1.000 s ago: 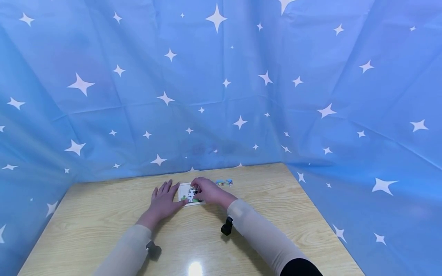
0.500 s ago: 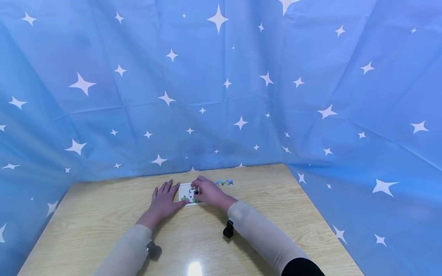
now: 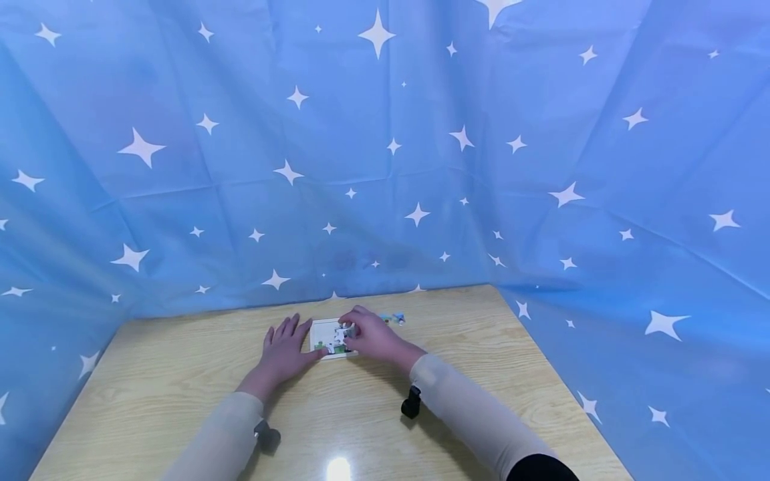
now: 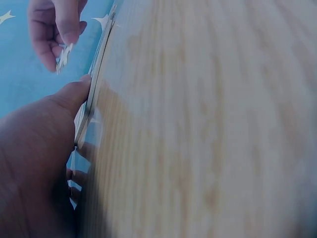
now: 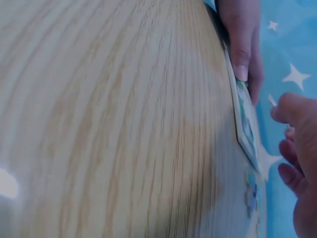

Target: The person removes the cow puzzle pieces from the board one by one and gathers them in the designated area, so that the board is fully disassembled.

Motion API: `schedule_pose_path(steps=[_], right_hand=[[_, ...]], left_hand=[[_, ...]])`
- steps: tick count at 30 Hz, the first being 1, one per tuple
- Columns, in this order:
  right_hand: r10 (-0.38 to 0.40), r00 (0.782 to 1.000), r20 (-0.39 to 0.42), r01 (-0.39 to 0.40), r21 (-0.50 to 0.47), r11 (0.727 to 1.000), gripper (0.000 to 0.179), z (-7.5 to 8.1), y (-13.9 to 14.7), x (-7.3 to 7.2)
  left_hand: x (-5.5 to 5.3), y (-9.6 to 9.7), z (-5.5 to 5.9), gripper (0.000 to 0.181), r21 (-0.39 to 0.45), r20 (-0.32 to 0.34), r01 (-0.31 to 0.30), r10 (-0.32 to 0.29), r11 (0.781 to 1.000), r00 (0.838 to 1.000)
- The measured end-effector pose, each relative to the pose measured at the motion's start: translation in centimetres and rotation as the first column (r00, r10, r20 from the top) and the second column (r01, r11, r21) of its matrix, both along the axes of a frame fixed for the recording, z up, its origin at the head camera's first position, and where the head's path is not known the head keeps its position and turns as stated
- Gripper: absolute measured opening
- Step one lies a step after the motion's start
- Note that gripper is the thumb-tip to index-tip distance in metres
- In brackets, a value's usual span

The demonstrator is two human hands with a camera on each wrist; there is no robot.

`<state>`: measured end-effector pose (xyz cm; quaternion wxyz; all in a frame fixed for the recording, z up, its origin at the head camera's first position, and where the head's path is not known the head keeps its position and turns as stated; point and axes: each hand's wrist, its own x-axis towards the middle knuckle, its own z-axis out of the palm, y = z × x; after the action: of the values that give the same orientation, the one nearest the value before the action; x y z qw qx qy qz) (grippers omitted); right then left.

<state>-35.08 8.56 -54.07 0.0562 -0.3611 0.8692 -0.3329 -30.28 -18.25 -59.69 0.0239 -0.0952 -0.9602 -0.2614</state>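
A small white-bordered jigsaw puzzle tray (image 3: 321, 331) lies flat near the back of the table, with green and white pieces along its front. My left hand (image 3: 284, 354) spreads its fingers along the tray's left side, its thumb resting on the front left corner. Over the tray's right part, my right hand (image 3: 374, 337) pinches a puzzle piece (image 4: 64, 57) between thumb and fingertips. That puzzle piece (image 5: 272, 100) is raised above the tray, mostly covered by the thumb in the right wrist view.
Loose blue puzzle pieces (image 3: 398, 318) lie on the table just right of the tray, partly behind the right hand. The wooden table (image 3: 337, 414) ends at the back against a blue star-patterned curtain (image 3: 361, 167). Small black devices (image 3: 411, 403) sit at both wrists.
My right hand has shifted slightly right and back with the puzzle piece, covering more of the loose pieces. The left hand and the tray stay in place.
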Motion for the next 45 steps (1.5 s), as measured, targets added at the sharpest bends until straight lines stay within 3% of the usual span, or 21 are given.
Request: schedule_pose_path(steps=[9, 28, 45], right_hand=[[-0.027, 0.999, 0.042, 0.03, -0.072, 0.997, 0.047, 0.1, 2.3, -0.2], [-0.107, 0.994, 0.033, 0.109, -0.056, 0.993, 0.047, 0.8, 6.7, -0.9], [-0.09, 0.993, 0.08, 0.094, -0.049, 0.994, 0.043, 1.0, 9.1, -0.8]], left_hand=[[0.2, 0.0, 0.0, 0.101, 0.003, -0.005, 0.002, -0.002, 1.0, 1.0], [-0.1, -0.1, -0.2, 0.101, 0.011, 0.007, 0.007, -0.007, 1.0, 1.0], [0.0, 0.0, -0.1, 0.101, 0.009, 0.009, 0.006, -0.006, 1.0, 1.0]])
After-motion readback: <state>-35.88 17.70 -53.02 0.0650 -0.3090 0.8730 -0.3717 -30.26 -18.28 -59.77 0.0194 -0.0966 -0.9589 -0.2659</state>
